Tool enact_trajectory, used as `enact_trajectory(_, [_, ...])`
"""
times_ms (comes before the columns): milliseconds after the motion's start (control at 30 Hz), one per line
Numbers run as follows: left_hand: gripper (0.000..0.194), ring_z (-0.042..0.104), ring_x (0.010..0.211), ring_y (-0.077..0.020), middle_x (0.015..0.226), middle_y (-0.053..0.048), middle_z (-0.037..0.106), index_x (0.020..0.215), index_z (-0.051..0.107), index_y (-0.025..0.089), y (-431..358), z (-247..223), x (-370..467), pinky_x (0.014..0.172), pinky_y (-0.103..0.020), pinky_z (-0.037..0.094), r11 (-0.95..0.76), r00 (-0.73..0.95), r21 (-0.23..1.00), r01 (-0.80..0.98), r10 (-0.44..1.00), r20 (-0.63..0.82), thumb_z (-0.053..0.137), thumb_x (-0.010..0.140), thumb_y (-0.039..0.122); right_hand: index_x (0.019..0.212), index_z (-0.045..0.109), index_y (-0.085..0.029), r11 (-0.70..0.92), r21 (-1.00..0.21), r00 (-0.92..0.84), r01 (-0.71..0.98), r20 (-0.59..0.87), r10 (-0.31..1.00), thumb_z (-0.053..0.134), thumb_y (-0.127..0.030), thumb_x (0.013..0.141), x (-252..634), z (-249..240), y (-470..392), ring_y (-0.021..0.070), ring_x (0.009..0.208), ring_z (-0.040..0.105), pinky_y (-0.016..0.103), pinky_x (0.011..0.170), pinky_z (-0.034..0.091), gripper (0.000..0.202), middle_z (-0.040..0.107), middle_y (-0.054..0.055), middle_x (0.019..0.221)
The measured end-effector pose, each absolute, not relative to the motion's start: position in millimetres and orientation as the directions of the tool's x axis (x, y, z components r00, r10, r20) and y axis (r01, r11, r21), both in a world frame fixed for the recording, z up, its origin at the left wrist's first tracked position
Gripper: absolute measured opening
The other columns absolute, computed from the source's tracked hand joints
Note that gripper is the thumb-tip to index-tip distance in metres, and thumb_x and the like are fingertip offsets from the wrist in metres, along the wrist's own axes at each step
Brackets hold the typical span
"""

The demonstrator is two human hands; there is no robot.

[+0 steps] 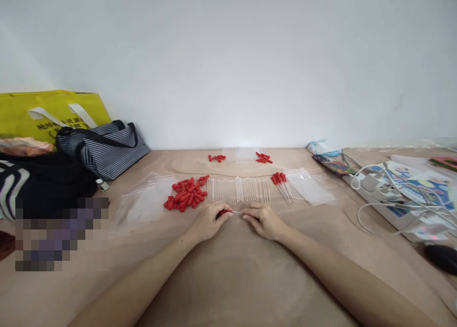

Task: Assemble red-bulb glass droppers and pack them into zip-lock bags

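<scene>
My left hand (213, 220) is closed around a red rubber dropper bulb (224, 213), mostly covered by the fingers. A thin clear dropper tube (236, 213) runs from the bulb to my right hand (263, 221), whose fingertips pinch its other end. How deep the tube sits in the bulb is hidden. Just beyond the hands lies a row of clear dropper tubes (238, 190). Loose red bulbs (187, 193) are heaped left of that row. To its right rest several droppers with red bulbs on their tubes (282, 184).
Clear plastic bags (141, 205) lie at left, and more bags (310, 186) at right. Small bulb groups (264, 158) sit near the wall. A striped bag (107, 148) and yellow bag (53, 110) stand left. Cables and chargers (378, 189) crowd the right, beside a black mouse (442, 258).
</scene>
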State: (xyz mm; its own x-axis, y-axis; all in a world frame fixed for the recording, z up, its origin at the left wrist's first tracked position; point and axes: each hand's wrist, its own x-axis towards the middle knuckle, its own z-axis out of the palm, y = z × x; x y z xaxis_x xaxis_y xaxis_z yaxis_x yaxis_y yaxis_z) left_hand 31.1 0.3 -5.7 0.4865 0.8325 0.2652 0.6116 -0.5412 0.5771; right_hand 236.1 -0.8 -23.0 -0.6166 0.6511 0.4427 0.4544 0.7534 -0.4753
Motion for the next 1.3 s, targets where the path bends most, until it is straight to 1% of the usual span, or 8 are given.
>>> enact_trajectory(167, [0.014, 0.055, 0.070, -0.0138, 0.076, -0.001, 0.061, 0.079, 0.059, 0.017, -2, -7, 32, 0.065, -0.024, 0.041, -0.554, 0.517, 0.594, 0.584, 0.817, 0.254, 0.047, 0.081, 0.024, 0.089, 0.060, -0.016, 0.775, -0.417, -0.658, 0.474, 0.417, 0.627, 0.035, -0.021, 0.087, 239, -25, 1, 0.0133, 0.067, 0.052, 0.023, 0.061, 0.041, 0.025, 0.054, 0.005, 0.073])
enact_trajectory(267, [0.012, 0.054, 0.070, -0.0145, 0.072, -0.001, 0.059, 0.076, 0.058, 0.017, -4, -5, 34, 0.065, -0.025, 0.040, -0.569, 0.529, 0.568, 0.594, 0.809, 0.257, 0.048, 0.080, 0.023, 0.086, 0.060, -0.018, 0.784, -0.357, -0.670, 0.507, 0.410, 0.620, 0.034, -0.020, 0.087, 239, -26, 0, 0.0134, 0.067, 0.051, 0.023, 0.061, 0.040, 0.026, 0.053, 0.005, 0.073])
enact_trajectory(367, [0.012, 0.052, 0.068, -0.0149, 0.068, -0.001, 0.056, 0.072, 0.056, 0.017, -7, -3, 37, 0.065, -0.025, 0.040, -0.587, 0.542, 0.530, 0.612, 0.799, 0.259, 0.048, 0.079, 0.021, 0.085, 0.060, -0.017, 0.786, -0.340, -0.667, 0.516, 0.416, 0.618, 0.035, -0.018, 0.086, 236, -27, -1, 0.0133, 0.067, 0.051, 0.023, 0.061, 0.040, 0.025, 0.052, 0.005, 0.072])
enact_trajectory(600, [0.014, 0.051, 0.069, -0.0152, 0.069, -0.001, 0.055, 0.071, 0.055, 0.016, -8, -4, 38, 0.065, -0.026, 0.040, -0.624, 0.571, 0.509, 0.593, 0.772, 0.281, 0.046, 0.081, 0.022, 0.083, 0.059, -0.016, 0.784, -0.379, -0.664, 0.492, 0.418, 0.619, 0.036, -0.017, 0.085, 224, -26, -3, 0.0132, 0.066, 0.050, 0.022, 0.060, 0.040, 0.024, 0.052, 0.004, 0.071])
enact_trajectory(700, [0.014, 0.052, 0.070, -0.0149, 0.071, -0.002, 0.057, 0.074, 0.057, 0.016, -8, -3, 36, 0.066, -0.026, 0.040, -0.606, 0.563, 0.538, 0.586, 0.782, 0.268, 0.046, 0.081, 0.022, 0.086, 0.059, -0.016, 0.769, -0.407, -0.644, 0.493, 0.423, 0.637, 0.036, -0.019, 0.086, 223, -26, -3, 0.0136, 0.070, 0.051, 0.023, 0.063, 0.042, 0.024, 0.054, 0.005, 0.074])
enact_trajectory(867, [0.014, 0.054, 0.074, -0.0143, 0.082, -0.002, 0.061, 0.088, 0.060, 0.018, -7, -2, 28, 0.067, -0.025, 0.042, -0.551, 0.530, 0.619, 0.560, 0.812, 0.244, 0.052, 0.078, 0.024, 0.093, 0.058, -0.016, 0.747, -0.445, -0.613, 0.494, 0.430, 0.662, 0.036, -0.021, 0.087, 231, -26, -4, 0.0141, 0.072, 0.052, 0.025, 0.066, 0.043, 0.024, 0.055, 0.006, 0.077])
enact_trajectory(1033, [0.016, 0.050, 0.061, -0.0122, 0.069, -0.001, 0.059, 0.077, 0.061, 0.017, -7, -5, 24, 0.055, -0.022, 0.039, -0.520, 0.489, 0.627, 0.580, 0.838, 0.243, 0.048, 0.081, 0.025, 0.089, 0.059, -0.016, 0.748, -0.454, -0.614, 0.483, 0.434, 0.660, 0.035, -0.022, 0.087, 235, -26, -3, 0.0138, 0.070, 0.053, 0.024, 0.064, 0.043, 0.025, 0.056, 0.006, 0.075])
enact_trajectory(1300, [0.017, 0.049, 0.061, -0.0122, 0.065, 0.000, 0.056, 0.073, 0.059, 0.016, -7, -4, 23, 0.054, -0.021, 0.038, -0.542, 0.492, 0.599, 0.590, 0.829, 0.265, 0.047, 0.081, 0.024, 0.082, 0.061, -0.016, 0.736, -0.489, -0.601, 0.468, 0.434, 0.671, 0.036, -0.024, 0.087, 236, -27, -2, 0.0130, 0.065, 0.052, 0.022, 0.060, 0.042, 0.026, 0.055, 0.004, 0.069])
